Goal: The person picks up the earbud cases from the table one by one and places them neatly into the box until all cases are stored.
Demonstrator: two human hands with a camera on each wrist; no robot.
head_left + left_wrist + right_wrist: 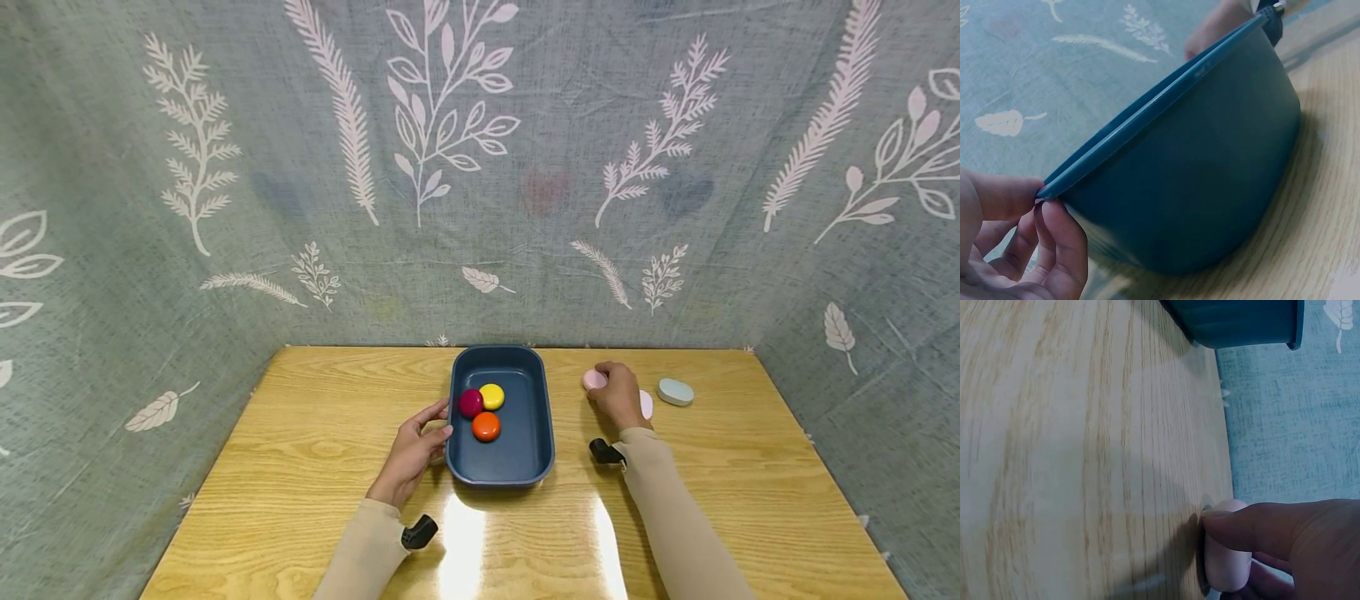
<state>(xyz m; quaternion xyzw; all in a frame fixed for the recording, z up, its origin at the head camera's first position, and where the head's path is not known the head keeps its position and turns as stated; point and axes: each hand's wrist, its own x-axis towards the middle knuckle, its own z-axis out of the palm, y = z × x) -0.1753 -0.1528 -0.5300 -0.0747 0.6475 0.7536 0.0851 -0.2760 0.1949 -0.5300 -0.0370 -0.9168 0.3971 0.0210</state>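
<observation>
A deep blue rectangular tub (pixel 542 417) stands on the wooden table. Three glossy rounded discs lie in its left half: a dark magenta one (pixel 471 403), a yellow one (pixel 492 396) and an orange one (pixel 486 427). My left hand (pixel 416 448) pinches the tub's left rim between thumb and fingers, as the left wrist view shows up close. Right of the tub, my right hand (pixel 624 395) grips a smooth pale pink disc (pixel 1229 565) at the tabletop, thumb on one side and fingers on the other. Its far side is hidden by the fingers.
A whitish rounded piece (pixel 646 405) sits just right of my right hand, partly covered by it. Further right lies a pale blue-grey oval piece (pixel 676 392). A patterned grey-green cloth (pixel 480 242) hangs behind the table's (pixel 315 467) back edge and along both sides.
</observation>
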